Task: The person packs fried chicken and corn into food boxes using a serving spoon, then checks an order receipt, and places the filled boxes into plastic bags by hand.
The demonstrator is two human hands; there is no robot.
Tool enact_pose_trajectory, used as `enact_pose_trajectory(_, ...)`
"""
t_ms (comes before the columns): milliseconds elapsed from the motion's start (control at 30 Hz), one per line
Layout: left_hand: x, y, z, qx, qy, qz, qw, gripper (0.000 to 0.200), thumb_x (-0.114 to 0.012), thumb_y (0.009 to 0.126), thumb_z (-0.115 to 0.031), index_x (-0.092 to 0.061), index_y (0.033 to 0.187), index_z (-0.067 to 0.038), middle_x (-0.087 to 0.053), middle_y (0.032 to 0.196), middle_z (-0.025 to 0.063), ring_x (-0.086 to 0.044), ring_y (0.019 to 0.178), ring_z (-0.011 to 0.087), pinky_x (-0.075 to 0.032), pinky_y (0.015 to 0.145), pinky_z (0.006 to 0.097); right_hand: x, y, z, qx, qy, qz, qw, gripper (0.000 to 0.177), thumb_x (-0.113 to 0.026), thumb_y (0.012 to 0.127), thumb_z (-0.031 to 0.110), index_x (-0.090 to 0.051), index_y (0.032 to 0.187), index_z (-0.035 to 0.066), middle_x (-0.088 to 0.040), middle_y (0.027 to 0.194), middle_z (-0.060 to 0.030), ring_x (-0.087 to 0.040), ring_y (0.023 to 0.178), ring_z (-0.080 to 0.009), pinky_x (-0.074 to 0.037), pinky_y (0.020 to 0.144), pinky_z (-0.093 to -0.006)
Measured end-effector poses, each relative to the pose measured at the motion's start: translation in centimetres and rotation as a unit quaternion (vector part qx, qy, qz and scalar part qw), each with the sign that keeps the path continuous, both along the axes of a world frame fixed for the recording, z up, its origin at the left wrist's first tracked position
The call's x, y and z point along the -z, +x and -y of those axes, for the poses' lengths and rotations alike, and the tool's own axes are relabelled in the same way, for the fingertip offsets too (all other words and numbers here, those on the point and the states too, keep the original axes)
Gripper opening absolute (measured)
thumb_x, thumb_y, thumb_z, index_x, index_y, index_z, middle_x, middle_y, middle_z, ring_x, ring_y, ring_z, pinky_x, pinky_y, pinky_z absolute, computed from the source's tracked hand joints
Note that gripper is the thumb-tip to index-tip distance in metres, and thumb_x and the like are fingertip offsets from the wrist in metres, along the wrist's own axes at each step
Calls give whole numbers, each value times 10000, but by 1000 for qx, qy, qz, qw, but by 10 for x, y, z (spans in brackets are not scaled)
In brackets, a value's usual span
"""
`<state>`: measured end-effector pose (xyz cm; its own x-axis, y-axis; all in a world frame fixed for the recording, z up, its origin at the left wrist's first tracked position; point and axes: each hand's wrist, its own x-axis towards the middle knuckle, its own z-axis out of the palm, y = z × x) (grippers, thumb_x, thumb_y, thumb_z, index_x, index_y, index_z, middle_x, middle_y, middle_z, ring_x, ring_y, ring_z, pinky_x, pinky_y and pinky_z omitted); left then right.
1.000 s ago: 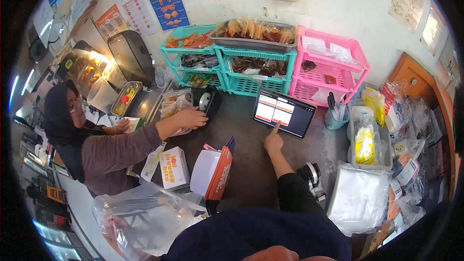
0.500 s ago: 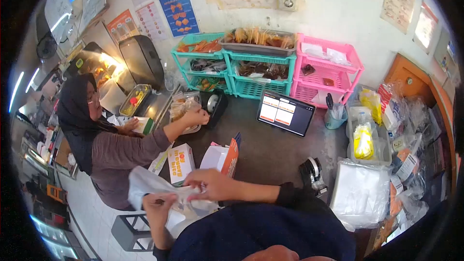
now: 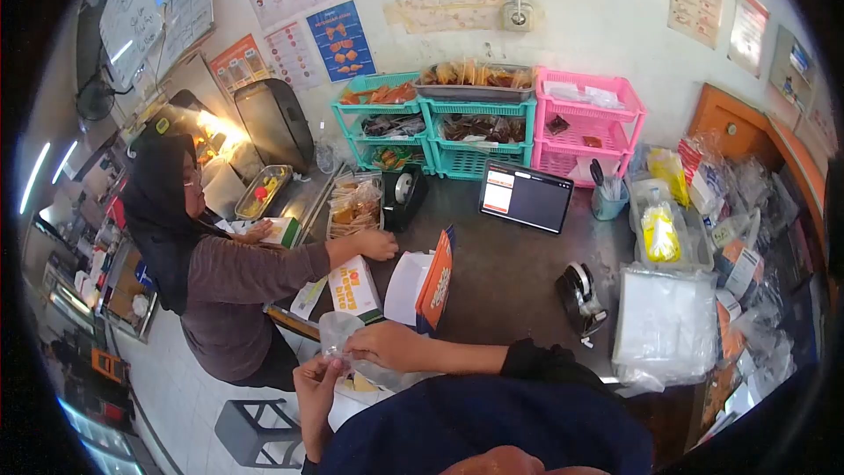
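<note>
A whitish, see-through plastic bag (image 3: 339, 331) is bunched between my two hands, low in the head view. My left hand (image 3: 315, 391) pinches it from below, thumb against fingers. From the right, my right hand (image 3: 380, 346) grips its gathered part with bent fingers. The lower bag is partly hidden by my hand and arm; what it contains I cannot make out. Just beyond stand a white and yellow printed box (image 3: 354, 288) and an open orange and white box (image 3: 420, 288).
A co-worker (image 3: 230, 286) stands at the left, one hand (image 3: 378, 244) over the counter. A tape dispenser (image 3: 580, 301), tablet (image 3: 526, 198), stack of plastic bags (image 3: 665, 321), green racks (image 3: 479, 158) and pink rack (image 3: 585, 136) occupy the counter. A grey stool (image 3: 255, 431) stands below.
The plastic bag has been drawn in from its wide spread and is more bunched. The co-worker's hand has come down and nearer to the printed box. The tablet's display has changed.
</note>
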<state>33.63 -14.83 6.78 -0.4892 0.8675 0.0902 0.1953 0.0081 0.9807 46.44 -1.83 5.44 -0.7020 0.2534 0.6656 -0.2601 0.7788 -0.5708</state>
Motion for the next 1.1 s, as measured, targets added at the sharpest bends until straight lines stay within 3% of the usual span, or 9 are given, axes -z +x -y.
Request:
enact_pose_trajectory(67, 4, -8, 10, 27, 7, 32, 999, 129, -573, 760, -85, -573, 680, 16, -593, 635, 55, -524, 541, 62, -402, 506, 180, -4, -4, 17, 34, 16, -69, 997, 194, -590, 709, 221, -538, 809, 63, -548, 750, -60, -540, 664, -231, -430, 597, -322)
enact_pose_trajectory(267, 39, -46, 67, 45, -41, 119, 991, 150, -558, 752, -50, -510, 613, -26, -567, 621, 34, -517, 585, 66, -416, 553, 200, -6, -30, 87, -8, -135, 158, 978, 230, -659, 655, 237, -552, 763, 64, -542, 648, -58, -539, 575, -191, -431, 551, -278)
enact_pose_trajectory(367, 55, -54, 103, 44, -3, 315, 948, 190, -562, 770, -96, -463, 615, -50, -561, 654, 40, -530, 597, 92, -448, 571, 232, 16, -53, 124, 44, -165, 143, 975, 183, -638, 673, 202, -563, 756, 58, -548, 627, -71, -545, 553, -193, -438, 544, -293)
enact_pose_trajectory(533, 103, -78, 165, -11, -69, 389, 919, 192, -548, 789, -123, -458, 631, -59, -556, 685, 67, -547, 618, 141, -473, 605, 284, 56, -83, 177, 15, -129, 218, 967, 172, -614, 686, 163, -587, 821, 58, -580, 683, -112, -566, 596, -212, -442, 570, -298)
enact_pose_trajectory(600, 113, -87, 185, -16, -67, 408, 910, 193, -552, 788, -138, -466, 637, -52, -554, 685, 71, -548, 623, 149, -474, 617, 292, 65, -93, 201, 5, -133, 240, 962, 158, -595, 703, 139, -589, 833, 49, -587, 695, -119, -570, 605, -205, -443, 576, -292)
enact_pose_trajectory(667, 118, -98, 212, 21, -93, 239, 966, 186, -546, 793, -144, -483, 659, -32, -557, 707, 79, -550, 642, 159, -473, 635, 295, 60, -104, 218, -16, -164, 263, 951, 126, -570, 732, 110, -585, 826, 28, -591, 696, -113, -571, 607, -181, -444, 579, -279)
enact_pose_trajectory(733, 108, -104, 228, -13, -87, 440, 894, 192, -535, 800, -157, -506, 718, 13, -565, 767, 106, -558, 707, 179, -470, 688, 313, 80, -118, 226, -100, -265, 233, 930, 103, -543, 762, 93, -576, 818, 13, -589, 698, -83, -564, 618, -142, -445, 580, -259)
enact_pose_trajectory(1033, 151, -137, 293, -23, 31, 535, 844, 161, -481, 823, -165, -513, 842, -9, -554, 898, 113, -515, 916, 240, -421, 802, 386, 162, -144, 227, -189, -647, 277, 685, 146, -519, 811, 168, -522, 860, 30, -571, 836, -67, -558, 773, -136, -458, 723, -251)
enact_pose_trajectory(1100, 173, -153, 301, -30, 77, 568, 819, 160, -461, 832, -178, -512, 859, -28, -546, 909, 99, -510, 926, 230, -421, 793, 386, 158, -141, 224, -180, -787, 184, 561, 107, -489, 819, 141, -491, 848, 39, -561, 881, -92, -569, 762, -160, -466, 755, -304)
